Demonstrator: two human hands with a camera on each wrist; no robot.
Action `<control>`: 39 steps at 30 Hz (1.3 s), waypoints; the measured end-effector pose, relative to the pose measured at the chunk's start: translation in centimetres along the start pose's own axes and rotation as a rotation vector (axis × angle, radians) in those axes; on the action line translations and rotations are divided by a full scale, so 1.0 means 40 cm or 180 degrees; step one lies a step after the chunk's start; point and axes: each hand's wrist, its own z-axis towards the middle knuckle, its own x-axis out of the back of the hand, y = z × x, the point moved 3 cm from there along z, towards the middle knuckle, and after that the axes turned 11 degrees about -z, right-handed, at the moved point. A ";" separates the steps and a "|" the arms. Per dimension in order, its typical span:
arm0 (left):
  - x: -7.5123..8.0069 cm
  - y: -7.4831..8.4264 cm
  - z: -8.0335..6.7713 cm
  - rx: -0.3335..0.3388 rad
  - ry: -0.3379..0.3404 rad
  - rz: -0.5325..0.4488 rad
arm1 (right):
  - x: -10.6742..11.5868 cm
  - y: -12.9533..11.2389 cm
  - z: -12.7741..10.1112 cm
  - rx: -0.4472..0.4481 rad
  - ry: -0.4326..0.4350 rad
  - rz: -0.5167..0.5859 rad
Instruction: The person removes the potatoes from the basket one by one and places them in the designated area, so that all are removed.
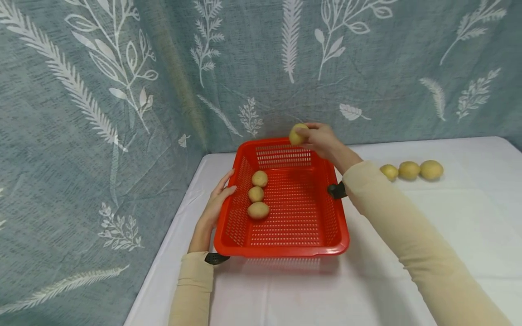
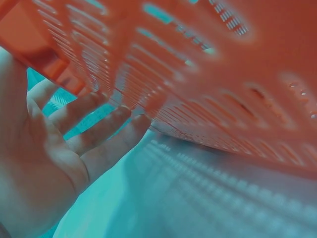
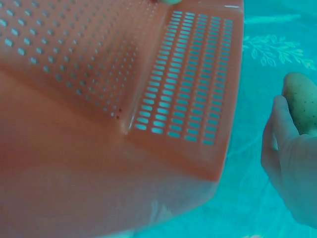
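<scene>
A red slotted plastic basket (image 1: pixel 281 251) stands on the white table, with three potatoes (image 1: pixel 258 210) in a row along the inside of its left wall. At that side my left hand (image 1: pixel 215 203) holds the basket, thumb over the rim. In the left wrist view its other fingers (image 2: pixel 101 134) reach along the outer wall, their tips against the slots. My right hand (image 1: pixel 322 139) pinches a potato (image 1: pixel 298 134) above the basket's far right corner. The right wrist view shows this potato (image 3: pixel 303 103) at the right edge, partly cut off, beyond the basket wall.
Right of the basket, three more potatoes (image 1: pixel 409 170) lie in a row on the white tablecloth (image 1: pixel 461 226), the nearest partly behind my right sleeve (image 1: pixel 408 235). A blue-green leaf-patterned curtain (image 1: pixel 261 59) hangs behind the table and along its left side.
</scene>
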 end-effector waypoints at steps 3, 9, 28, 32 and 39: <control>0.000 0.000 0.000 0.0002 0.0007 0.0023 | 0.022 0.000 -0.005 -0.0009 -0.0034 0.0021; -0.002 0.002 0.001 -0.0015 -0.0050 0.0061 | 0.069 0.000 -0.015 -0.0031 -0.0082 0.0018; 0.005 0.010 0.011 0.0029 -0.0125 0.0211 | 0.189 0.020 -0.065 -0.0182 -0.0195 0.0317; 0.004 0.012 0.014 0.0051 -0.0161 0.0223 | 0.220 0.032 -0.075 -0.0190 -0.0149 0.0260; 0.007 0.012 0.015 0.0087 -0.0121 0.0271 | 0.269 0.052 -0.094 -0.0249 -0.0086 0.0265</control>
